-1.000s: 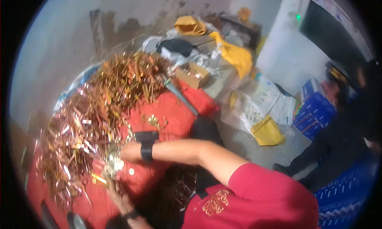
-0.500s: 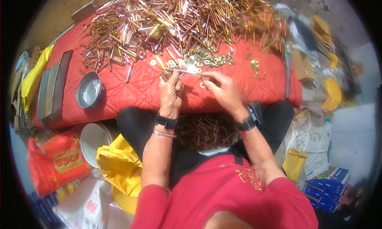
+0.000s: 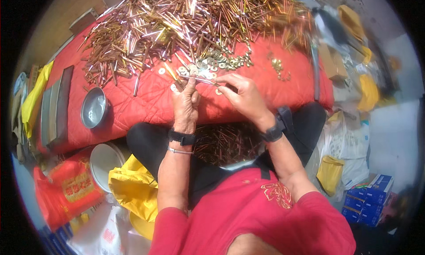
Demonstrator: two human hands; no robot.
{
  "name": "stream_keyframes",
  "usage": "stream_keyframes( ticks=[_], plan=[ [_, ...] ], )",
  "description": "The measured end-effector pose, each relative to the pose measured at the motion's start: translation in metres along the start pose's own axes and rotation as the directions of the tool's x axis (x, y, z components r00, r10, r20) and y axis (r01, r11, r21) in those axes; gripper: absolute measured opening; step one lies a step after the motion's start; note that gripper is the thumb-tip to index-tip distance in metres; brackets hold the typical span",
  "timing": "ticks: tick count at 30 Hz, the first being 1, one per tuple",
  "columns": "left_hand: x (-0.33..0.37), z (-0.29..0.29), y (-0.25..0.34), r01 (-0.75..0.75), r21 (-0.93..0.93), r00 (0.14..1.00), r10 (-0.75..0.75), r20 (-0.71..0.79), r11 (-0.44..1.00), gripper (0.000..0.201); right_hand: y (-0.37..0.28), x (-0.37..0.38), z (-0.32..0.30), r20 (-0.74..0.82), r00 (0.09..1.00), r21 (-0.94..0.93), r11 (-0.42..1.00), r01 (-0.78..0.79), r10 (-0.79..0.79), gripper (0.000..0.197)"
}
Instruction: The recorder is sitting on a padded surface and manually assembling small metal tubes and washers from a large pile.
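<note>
My left hand [image 3: 186, 104] is closed around several long metal rods, whose ends stick out past the thumb. One shiny rod [image 3: 203, 80] points sideways from it to the right. At that rod's right end, the thumb and fingers of my right hand [image 3: 243, 97] pinch together; a small piece between them is too small to make out. Just beyond the hands lie a heap of flat round washers [image 3: 211, 63] and a scatter of small nuts [image 3: 241, 60]. More small brass-coloured pieces [image 3: 278, 70] rest farther right on the red quilted cloth [image 3: 146, 106].
A large heap of coppery rods [image 3: 146, 33] covers the far side. To the left stand a metal bowl [image 3: 94, 108] and a long grey metal piece [image 3: 55, 109]. More rods [image 3: 228, 144] lie below, between my legs. A grey bar [image 3: 315, 75] edges the cloth at right, near a cardboard box [image 3: 332, 62].
The view has shifted slightly, so the cloth's contents sit a little farther left. Both hands keep their hold at the rod, the left still around the bundle; my right hand's fingers have moved slightly.
</note>
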State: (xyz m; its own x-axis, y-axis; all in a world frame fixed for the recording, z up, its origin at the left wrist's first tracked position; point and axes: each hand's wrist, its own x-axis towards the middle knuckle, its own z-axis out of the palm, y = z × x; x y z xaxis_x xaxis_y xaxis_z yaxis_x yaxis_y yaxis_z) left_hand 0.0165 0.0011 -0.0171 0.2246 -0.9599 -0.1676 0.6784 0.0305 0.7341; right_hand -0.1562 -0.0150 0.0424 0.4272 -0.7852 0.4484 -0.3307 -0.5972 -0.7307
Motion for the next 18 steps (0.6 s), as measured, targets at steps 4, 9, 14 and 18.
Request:
stream_keyframes(
  ticks=[4, 9, 14, 18],
  plan=[
    [0.000, 0.002, 0.000, -0.037, -0.026, 0.999, 0.037, 0.004, 0.999, 0.015, 0.000, 0.002, 0.000, 0.000, 0.998, 0.054, 0.997, -0.063, 0.063, 0.021],
    [-0.002, 0.000, 0.002, -0.001, -0.030, 0.999, 0.002, 0.039, 1.000, 0.016, -0.003, 0.000, -0.002, 0.081, 0.990, 0.050, 0.992, -0.119, 0.115, 0.021],
    [-0.004, 0.003, 0.004, 0.007, -0.033, 0.999, -0.006, 0.048, 0.999, 0.016, -0.003, -0.001, 0.004, 0.007, 0.997, 0.122, 0.989, -0.081, 0.080, 0.017],
    [0.000, -0.003, 0.000, -0.014, -0.051, 0.999, 0.015, 0.028, 0.999, 0.015, -0.007, 0.007, 0.003, 0.020, 0.995, -0.003, 0.996, -0.094, 0.094, 0.012]
  ],
)
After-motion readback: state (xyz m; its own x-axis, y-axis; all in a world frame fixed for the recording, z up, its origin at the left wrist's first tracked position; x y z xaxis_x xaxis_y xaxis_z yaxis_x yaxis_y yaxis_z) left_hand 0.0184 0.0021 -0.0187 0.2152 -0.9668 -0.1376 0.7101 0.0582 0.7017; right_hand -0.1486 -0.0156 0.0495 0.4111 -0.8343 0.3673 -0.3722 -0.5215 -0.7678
